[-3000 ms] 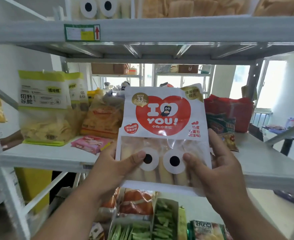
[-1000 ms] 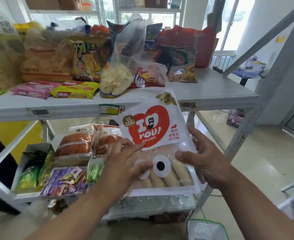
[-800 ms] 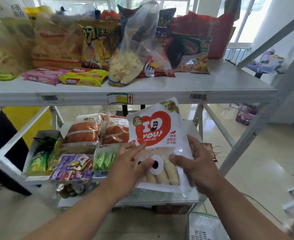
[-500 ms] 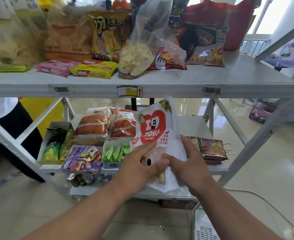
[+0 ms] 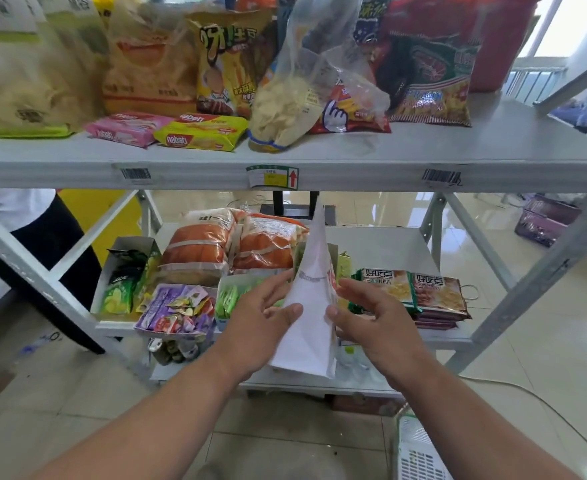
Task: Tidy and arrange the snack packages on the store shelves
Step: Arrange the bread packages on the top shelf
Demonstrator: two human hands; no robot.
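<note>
Mid-placement: white pack [image 5: 311, 306] edge-on at the lower shelf [image 5: 385, 244], pinched between left hand [image 5: 260, 320] and right hand [image 5: 371, 317], between green box [image 5: 236, 296] and biscuit packs [image 5: 413, 292]. Next, probably: slide into that gap, stand upright, let go.

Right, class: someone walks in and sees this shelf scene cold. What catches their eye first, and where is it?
First, the white package at centre, turned edge-on and held between the left hand and right hand in front of the lower shelf. Next, the crowded upper shelf, where a clear bag of pale chips leans among bright packets. Below left sit two orange bread bags.
</note>
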